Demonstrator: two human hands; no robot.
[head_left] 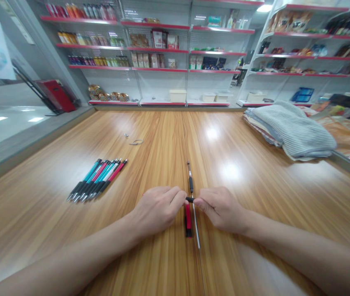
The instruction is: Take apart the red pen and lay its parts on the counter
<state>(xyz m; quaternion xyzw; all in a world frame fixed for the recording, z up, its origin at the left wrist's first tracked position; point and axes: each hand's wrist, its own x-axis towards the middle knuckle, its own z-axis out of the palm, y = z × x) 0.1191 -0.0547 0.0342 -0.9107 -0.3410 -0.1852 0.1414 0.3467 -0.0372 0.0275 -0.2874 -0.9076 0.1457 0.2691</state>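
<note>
My left hand (159, 209) and my right hand (221, 207) meet at the middle of the wooden table (255, 185), both pinched on a small black pen part (189, 200) held between their fingertips. Just beneath them a red pen barrel (188, 220) lies on the table beside a thin white refill (196, 224). A black-tipped refill piece (190, 179) lies just beyond the hands. A row of several teal and red pens (96, 179) lies side by side to the left.
A small spring or wire (136, 142) and a tiny metal bit (126, 135) lie farther back. Folded striped cloths (295, 129) are stacked at the right. Shop shelves (162, 49) with goods line the back wall.
</note>
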